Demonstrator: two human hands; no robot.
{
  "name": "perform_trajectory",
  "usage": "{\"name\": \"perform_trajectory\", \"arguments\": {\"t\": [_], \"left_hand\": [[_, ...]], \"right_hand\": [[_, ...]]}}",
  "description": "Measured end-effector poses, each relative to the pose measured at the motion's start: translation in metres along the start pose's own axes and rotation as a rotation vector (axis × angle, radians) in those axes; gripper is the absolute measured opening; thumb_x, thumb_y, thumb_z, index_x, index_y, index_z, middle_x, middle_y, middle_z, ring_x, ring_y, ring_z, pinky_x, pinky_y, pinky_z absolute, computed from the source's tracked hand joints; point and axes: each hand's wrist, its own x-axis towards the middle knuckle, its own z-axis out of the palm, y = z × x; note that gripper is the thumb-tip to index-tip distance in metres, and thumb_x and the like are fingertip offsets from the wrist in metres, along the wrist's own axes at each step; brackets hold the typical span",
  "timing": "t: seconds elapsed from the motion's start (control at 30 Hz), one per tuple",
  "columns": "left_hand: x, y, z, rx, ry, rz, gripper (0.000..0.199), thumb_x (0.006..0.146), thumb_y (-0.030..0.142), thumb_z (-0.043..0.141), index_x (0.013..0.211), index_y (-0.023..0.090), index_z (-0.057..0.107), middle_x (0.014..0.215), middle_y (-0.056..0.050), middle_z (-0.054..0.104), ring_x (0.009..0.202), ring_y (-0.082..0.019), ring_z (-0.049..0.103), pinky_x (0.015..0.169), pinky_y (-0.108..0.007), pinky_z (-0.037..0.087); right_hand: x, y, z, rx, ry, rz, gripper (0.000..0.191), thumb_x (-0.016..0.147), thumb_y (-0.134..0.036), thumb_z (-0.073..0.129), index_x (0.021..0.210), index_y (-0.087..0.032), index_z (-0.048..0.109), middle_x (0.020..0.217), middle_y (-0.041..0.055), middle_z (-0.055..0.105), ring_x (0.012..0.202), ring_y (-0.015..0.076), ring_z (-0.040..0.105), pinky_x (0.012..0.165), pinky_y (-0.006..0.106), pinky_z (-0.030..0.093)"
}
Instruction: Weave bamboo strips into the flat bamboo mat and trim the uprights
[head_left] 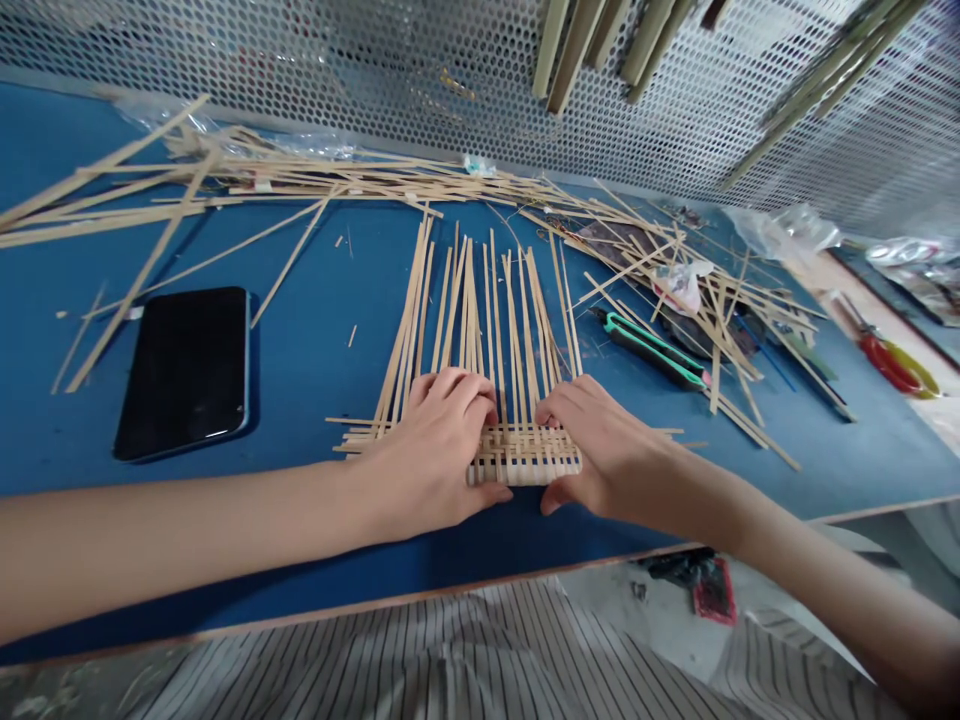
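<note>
A partly woven mat of pale bamboo strips lies on the blue table, its long loose strips fanning away from me. My left hand grips the left part of the weave, fingers curled over the top and thumb along the near edge. Mirroring it on the right, my right hand holds the other side, with its thumb at the near edge too. Between the hands the woven rows show, with small square gaps. Ends of the cross strips stick out past both hands. The weave under my palms is hidden.
A black smartphone lies to the left. Right of the mat is a black and green utility knife. Loose bamboo strips spread along the back and right. Pliers with red and yellow handles rest far right. A perforated metal panel stands behind.
</note>
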Motion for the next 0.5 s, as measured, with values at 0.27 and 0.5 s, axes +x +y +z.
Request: {"name": "perform_trajectory", "arguments": {"t": [0.27, 0.5], "left_hand": [[0.001, -0.002, 0.004, -0.042, 0.031, 0.02, 0.05, 0.07, 0.05, 0.075, 0.094, 0.01, 0.055, 0.11, -0.013, 0.054, 0.108, -0.031, 0.045, 0.093, -0.047, 0.038], [-0.012, -0.007, -0.008, 0.062, 0.048, 0.064, 0.057, 0.071, 0.056, 0.072, 0.103, 0.013, 0.055, 0.124, -0.015, 0.052, 0.119, -0.033, 0.042, 0.099, -0.049, 0.033]], "right_hand": [[0.003, -0.001, -0.003, -0.057, 0.009, -0.054, 0.047, 0.066, -0.032, 0.084, 0.094, -0.007, 0.055, 0.09, 0.0106, 0.054, 0.087, 0.0261, 0.048, 0.086, 0.043, 0.046], [-0.004, 0.001, -0.001, 0.022, 0.0, 0.028, 0.056, 0.064, -0.035, 0.086, 0.102, -0.008, 0.054, 0.1, 0.0119, 0.056, 0.094, 0.0272, 0.051, 0.088, 0.044, 0.045]]}}
